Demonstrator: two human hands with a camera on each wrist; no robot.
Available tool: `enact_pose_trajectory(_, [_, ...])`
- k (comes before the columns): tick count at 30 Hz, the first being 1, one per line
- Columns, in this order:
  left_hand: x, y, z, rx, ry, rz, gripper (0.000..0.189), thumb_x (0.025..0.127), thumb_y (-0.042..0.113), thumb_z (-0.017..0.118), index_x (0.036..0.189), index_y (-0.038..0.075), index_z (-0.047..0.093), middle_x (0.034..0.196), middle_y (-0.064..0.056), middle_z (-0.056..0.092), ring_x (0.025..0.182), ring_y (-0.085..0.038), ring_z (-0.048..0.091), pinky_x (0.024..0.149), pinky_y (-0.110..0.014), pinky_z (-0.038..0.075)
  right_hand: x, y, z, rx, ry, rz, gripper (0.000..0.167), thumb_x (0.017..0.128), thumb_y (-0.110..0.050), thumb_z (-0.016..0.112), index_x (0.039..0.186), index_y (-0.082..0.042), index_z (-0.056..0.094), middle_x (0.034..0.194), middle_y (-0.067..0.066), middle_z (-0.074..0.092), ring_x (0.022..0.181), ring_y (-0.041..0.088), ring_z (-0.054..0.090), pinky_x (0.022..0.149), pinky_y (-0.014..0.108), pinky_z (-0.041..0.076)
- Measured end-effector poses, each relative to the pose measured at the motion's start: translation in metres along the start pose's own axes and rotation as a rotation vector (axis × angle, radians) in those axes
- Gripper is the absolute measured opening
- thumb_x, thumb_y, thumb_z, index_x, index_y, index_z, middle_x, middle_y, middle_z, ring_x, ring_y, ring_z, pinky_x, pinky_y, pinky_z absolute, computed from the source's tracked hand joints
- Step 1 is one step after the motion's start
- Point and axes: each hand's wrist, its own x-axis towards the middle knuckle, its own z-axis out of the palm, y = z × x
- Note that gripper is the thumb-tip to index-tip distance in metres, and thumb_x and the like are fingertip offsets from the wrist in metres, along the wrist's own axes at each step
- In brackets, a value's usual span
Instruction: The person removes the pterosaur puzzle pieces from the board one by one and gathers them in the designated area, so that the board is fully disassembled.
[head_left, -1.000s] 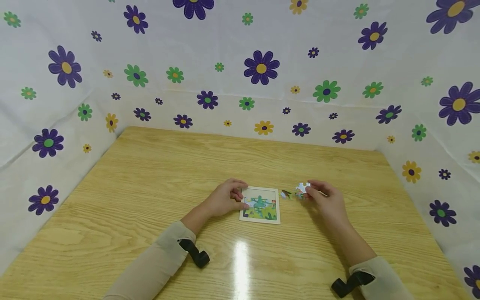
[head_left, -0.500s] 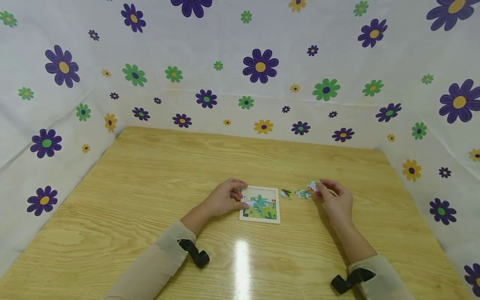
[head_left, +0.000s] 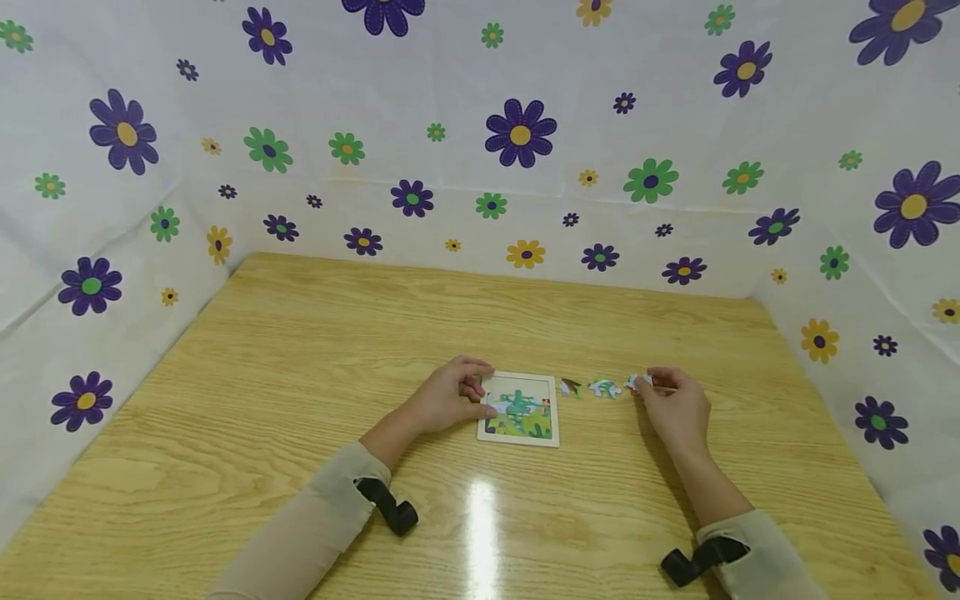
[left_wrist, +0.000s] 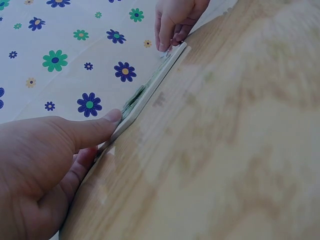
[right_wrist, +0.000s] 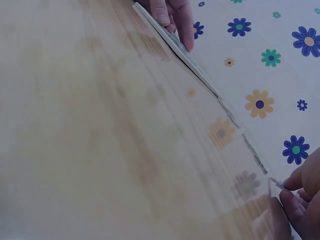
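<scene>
A square jigsaw puzzle tray (head_left: 556, 415) with a pale rim lies flat on the table, part of a green picture in its lower area. My left hand (head_left: 446, 400) holds the tray's left side, thumb (left_wrist: 102, 127) on the rim in the left wrist view. Right of the tray, my right hand (head_left: 681, 414) pinches a small light-coloured puzzle piece (head_left: 634, 382) between thumb and fingers, low over the table; whether it touches the wood cannot be told. Two more pieces lie between: a brown and green one (head_left: 572, 388) near the tray, and a green and white one (head_left: 603, 388).
The wood-grain table (head_left: 337, 333) reaches back to a white cloth (head_left: 450, 100) printed with flowers, which also hangs at both sides. A dark camera band (head_left: 390, 507) sits on the left wrist, another (head_left: 701, 562) on the right.
My right hand has moved right with the pinched piece, lifting it off the green and white piece's side, then lowering it farther right. The left hand and tray stay put.
</scene>
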Motion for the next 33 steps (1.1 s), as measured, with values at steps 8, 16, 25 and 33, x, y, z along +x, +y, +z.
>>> enact_pose_trajectory(8, [-0.002, 0.004, -0.003, 0.002, 0.005, 0.001, 0.06, 0.084, 0.014, 0.082, 0.137, 0.003, 0.057, 0.129, -0.011, 0.053, 0.093, -0.013, 0.057, 0.084, -0.023, 0.051, -0.001, -0.005, -0.005, -0.095, -0.101, -0.004, 0.042, 0.097, -0.026, 0.064, 0.126, 0.005, 0.063, 0.121, 0.026, 0.065, 0.108, 0.038, 0.066, 0.087, 0.043, 0.054])
enact_pose_trajectory(16, [-0.002, 0.0, -0.002, 0.025, 0.01, 0.0, 0.06, 0.083, 0.015, 0.083, 0.137, 0.003, 0.058, 0.131, -0.009, 0.052, 0.093, -0.012, 0.058, 0.083, -0.021, 0.052, -0.003, -0.006, -0.004, -0.123, -0.122, -0.037, 0.039, 0.097, -0.021, 0.065, 0.126, 0.006, 0.063, 0.122, 0.027, 0.065, 0.111, 0.042, 0.063, 0.095, 0.052, 0.051])
enact_pose_trajectory(25, [0.001, -0.001, -0.001, 0.021, 0.014, -0.004, 0.06, 0.082, 0.017, 0.084, 0.136, 0.004, 0.059, 0.132, -0.007, 0.053, 0.093, -0.012, 0.058, 0.081, -0.021, 0.051, -0.003, -0.007, -0.008, -0.071, -0.13, 0.028, 0.042, 0.097, -0.031, 0.063, 0.126, 0.0, 0.065, 0.117, 0.02, 0.067, 0.107, 0.033, 0.065, 0.086, 0.036, 0.051])
enact_pose_trajectory(33, [0.0, 0.003, -0.002, 0.038, 0.007, -0.008, 0.06, 0.083, 0.018, 0.083, 0.137, 0.004, 0.059, 0.133, -0.007, 0.052, 0.094, -0.011, 0.057, 0.082, -0.023, 0.052, -0.005, -0.014, -0.005, -0.043, -0.117, 0.036, 0.036, 0.093, -0.022, 0.064, 0.123, -0.003, 0.068, 0.11, 0.014, 0.068, 0.095, 0.022, 0.062, 0.066, 0.017, 0.047])
